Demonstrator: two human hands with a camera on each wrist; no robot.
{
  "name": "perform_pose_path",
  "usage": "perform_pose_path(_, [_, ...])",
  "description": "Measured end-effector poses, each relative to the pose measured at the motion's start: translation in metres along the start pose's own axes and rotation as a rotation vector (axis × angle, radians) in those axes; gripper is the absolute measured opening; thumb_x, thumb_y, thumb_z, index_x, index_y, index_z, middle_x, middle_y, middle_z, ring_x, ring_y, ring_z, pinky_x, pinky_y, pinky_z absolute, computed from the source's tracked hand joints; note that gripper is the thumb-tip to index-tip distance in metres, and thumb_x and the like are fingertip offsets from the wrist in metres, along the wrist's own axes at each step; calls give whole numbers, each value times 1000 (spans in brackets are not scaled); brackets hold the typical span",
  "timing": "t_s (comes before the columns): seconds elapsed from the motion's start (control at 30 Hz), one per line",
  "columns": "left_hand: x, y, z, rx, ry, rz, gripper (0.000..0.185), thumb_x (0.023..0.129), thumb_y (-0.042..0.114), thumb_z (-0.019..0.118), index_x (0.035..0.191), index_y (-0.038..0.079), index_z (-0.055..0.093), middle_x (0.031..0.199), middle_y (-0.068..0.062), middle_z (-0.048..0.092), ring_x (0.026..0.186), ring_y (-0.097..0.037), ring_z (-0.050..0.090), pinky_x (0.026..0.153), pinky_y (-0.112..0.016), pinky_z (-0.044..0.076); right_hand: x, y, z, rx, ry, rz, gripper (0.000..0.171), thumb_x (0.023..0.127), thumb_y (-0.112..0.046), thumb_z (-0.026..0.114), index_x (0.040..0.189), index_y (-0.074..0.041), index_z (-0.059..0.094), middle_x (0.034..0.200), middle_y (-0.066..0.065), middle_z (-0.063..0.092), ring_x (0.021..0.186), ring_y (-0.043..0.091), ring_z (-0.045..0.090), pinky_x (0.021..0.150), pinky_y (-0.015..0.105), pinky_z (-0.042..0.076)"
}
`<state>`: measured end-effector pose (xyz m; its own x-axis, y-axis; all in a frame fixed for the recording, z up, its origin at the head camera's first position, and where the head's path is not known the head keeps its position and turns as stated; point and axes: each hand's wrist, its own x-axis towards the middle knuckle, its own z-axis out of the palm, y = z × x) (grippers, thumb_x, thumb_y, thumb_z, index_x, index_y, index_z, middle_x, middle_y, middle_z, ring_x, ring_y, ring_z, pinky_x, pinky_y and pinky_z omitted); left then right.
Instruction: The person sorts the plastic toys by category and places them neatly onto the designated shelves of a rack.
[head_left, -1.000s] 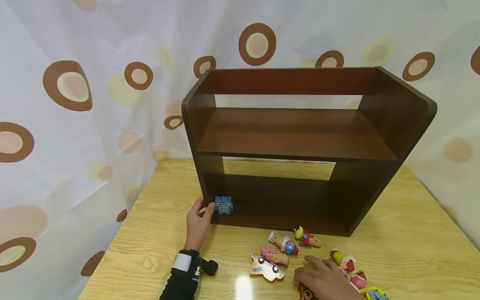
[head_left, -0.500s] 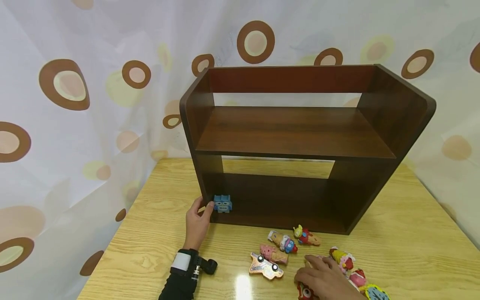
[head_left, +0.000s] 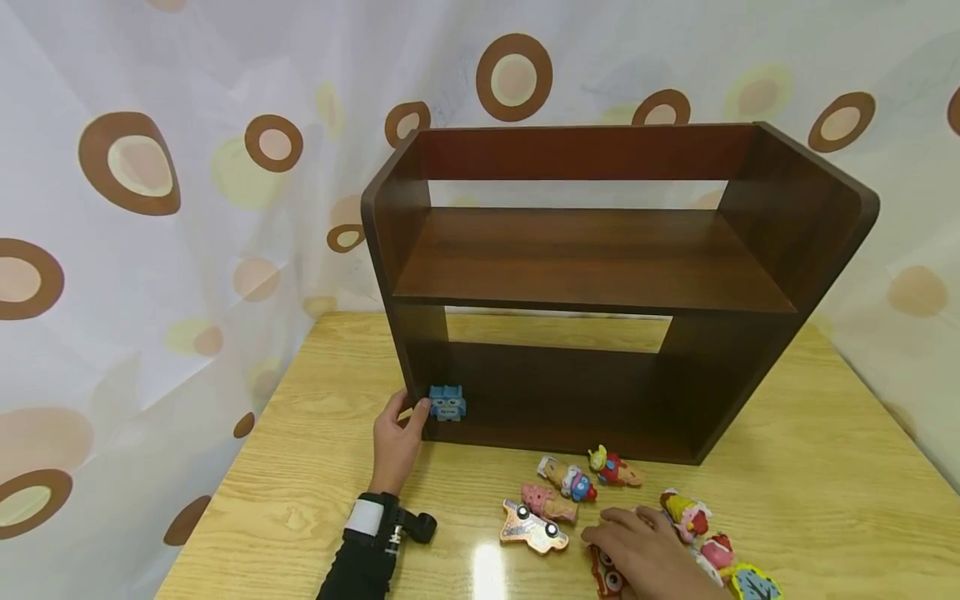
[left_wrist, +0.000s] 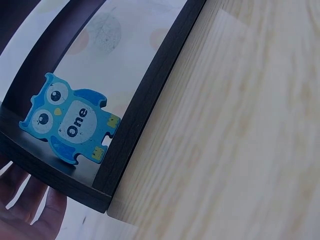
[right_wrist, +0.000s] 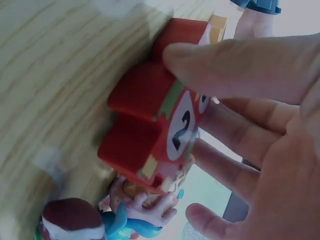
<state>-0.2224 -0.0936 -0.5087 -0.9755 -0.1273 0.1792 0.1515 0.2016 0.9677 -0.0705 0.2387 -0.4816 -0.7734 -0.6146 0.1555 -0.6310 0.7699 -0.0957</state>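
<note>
A blue owl block marked "One" (left_wrist: 75, 120) stands in the lower left corner of a dark brown two-tier shelf (head_left: 600, 258). My left hand (head_left: 396, 446) holds the shelf's left side panel at its bottom, with the thumb at the front edge close beside the owl. My right hand (head_left: 648, 550) is low over the table at the front right. It pinches a red block (right_wrist: 142, 92) with a dark "2" on a white oval, the thumb across one edge and fingers on the far side. From above, the hand hides much of that block.
Left of my right hand lie a car-shaped block (head_left: 534, 529) and a pink ice-cream-cone toy (head_left: 549, 502). Two more cone toys, one blue-topped (head_left: 567, 478) and one red (head_left: 615, 467), lie before the shelf. Right of the hand are a yellow cone toy (head_left: 685, 515) and a yellow-edged block (head_left: 753, 583).
My right hand has shifted slightly left, and more of the red block shows under it. The left hand keeps its place at the shelf's side. The head view has tilted slightly.
</note>
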Motion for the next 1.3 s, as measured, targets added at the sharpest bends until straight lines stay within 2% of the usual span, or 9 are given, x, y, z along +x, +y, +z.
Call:
perform_pose_path(0.1, [1,1,0,-8,-1,-8,38,99,27,61,134,13,60,131,-9,64,123,-24,57,104,-48,49,1,1,0,-22,27,-21,54,80,-61,72,115,-20,67,105,-9,64,98,14,60,77,49,47])
perform_pose_path(0.27, [0,1,0,-12,-8,-10,39,99,25,61,136,12,59,133,-10,64,125,-24,57,105,-47,49,2,2,-2,49,1,-6,44,72,-42,85,108,-24,66,100,-13,55,90,11,54,74,44,44])
perform_pose_path(0.37, [0,3,0,-4,-5,-20,39,99,24,60,136,12,59,133,-10,63,125,-24,57,105,-46,48,3,2,-3,84,6,-1,39,70,-25,87,102,-28,65,95,-17,52,86,7,52,72,39,42])
perform_pose_path(0.5, [-2,13,0,1,-1,-33,38,100,19,59,136,7,58,133,-15,62,125,-28,56,106,-49,47,4,2,-4,102,26,-10,35,71,-14,84,94,-31,63,88,-21,48,80,1,48,69,35,41])
perform_pose_path(0.67, [-10,33,-2,0,-11,-32,38,99,16,59,135,2,57,131,-20,62,124,-33,56,106,-52,47,6,4,-8,152,-55,15,29,76,-17,82,95,-30,65,87,-20,48,78,-2,44,69,34,42])
perform_pose_path(0.8, [-13,40,-3,0,-14,-29,38,99,16,59,134,1,58,131,-20,63,124,-33,56,105,-51,47,7,7,-19,295,-64,25,21,84,-22,78,102,-23,68,93,-17,53,80,-5,45,67,26,45])
perform_pose_path(0.87, [-13,40,-3,0,-13,-28,38,99,16,59,134,2,58,131,-20,63,124,-32,56,105,-51,47,8,8,-27,338,1,23,21,86,-22,76,106,-19,68,97,-14,56,82,-4,47,66,22,45])
perform_pose_path(1.1, [-11,36,-2,-12,-6,-23,38,99,16,59,134,2,58,130,-20,63,123,-33,57,105,-51,47,16,8,-68,351,203,197,29,89,-21,72,117,-17,66,110,-8,63,89,-3,56,67,19,52])
perform_pose_path(1.3, [-13,37,-1,-19,2,-20,38,99,16,59,134,3,58,131,-18,63,124,-32,57,105,-51,47,22,12,-95,371,405,259,32,90,-7,70,120,-15,65,109,-7,64,77,-5,47,61,18,41])
